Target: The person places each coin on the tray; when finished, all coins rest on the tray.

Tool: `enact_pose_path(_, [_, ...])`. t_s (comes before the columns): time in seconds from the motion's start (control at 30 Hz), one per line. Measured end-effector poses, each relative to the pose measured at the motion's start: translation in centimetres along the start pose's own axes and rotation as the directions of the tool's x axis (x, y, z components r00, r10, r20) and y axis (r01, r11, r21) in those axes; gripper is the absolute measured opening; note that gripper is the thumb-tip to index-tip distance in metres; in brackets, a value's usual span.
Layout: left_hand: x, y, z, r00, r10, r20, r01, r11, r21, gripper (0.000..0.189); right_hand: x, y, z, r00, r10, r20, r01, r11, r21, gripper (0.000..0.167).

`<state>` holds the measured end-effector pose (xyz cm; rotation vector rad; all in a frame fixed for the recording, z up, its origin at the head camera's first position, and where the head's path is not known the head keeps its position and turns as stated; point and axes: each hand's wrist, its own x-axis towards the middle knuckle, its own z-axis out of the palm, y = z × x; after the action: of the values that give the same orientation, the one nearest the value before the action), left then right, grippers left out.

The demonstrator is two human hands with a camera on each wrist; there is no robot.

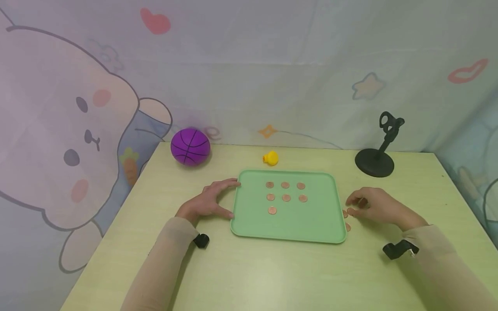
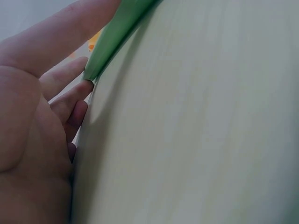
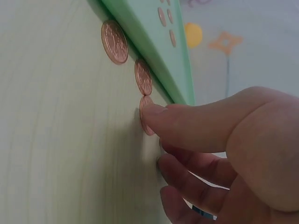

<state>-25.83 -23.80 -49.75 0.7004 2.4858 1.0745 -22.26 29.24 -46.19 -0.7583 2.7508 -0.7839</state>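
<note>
Pale table (image 1: 253, 276) — coin (image 3: 146, 127) under thumb (image 3: 163, 121) of right hand (image 1: 376, 207).

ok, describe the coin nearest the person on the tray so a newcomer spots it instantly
On the pale table, find the green rectangular tray. Inside it, seven copper-coloured coins lie in three rows, left of the tray's middle. Yours is the lone coin in the row nearest the person; the other two rows hold three each.
</note>
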Motion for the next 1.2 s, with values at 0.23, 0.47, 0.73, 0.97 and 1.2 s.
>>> enact_pose_path(0.23, [0.06,-0.07,-0.02,1.000,0.006,0.004,-0.006,1.000,0.007,0.100,-0.17,0.40,0.08,1.000,-0.009,0.026,0.008,0.999,0.034,0.015])
enact_pose_path(0.47, [0.05,-0.18,0.06,1.000,0.008,0.001,-0.008,1.000,0.003,0.099,-0.14,0.37,0.11,1.000,-0.009,0.027,0.008,0.999,0.042,0.015])
enact_pose_path(0.73, [0.10,-0.14,0.09,1.000,-0.002,-0.005,0.002,1.000,-0.019,0.099,0.08,0.27,0.06,0.999,-0.020,0.051,0.017,0.998,0.061,0.014])
enact_pose_path(0.97, [0.10,-0.11,0.03,1.000,0.004,-0.008,-0.004,1.000,-0.015,0.099,0.34,0.38,-0.01,0.997,-0.020,0.071,0.018,0.999,0.026,0.014])
enact_pose_path(1.2, [0.02,-0.02,0.01,1.000,0.012,-0.009,-0.013,1.000,-0.016,0.098,0.75,0.41,-0.07,0.993,-0.023,0.112,0.023,1.000,0.003,0.018])
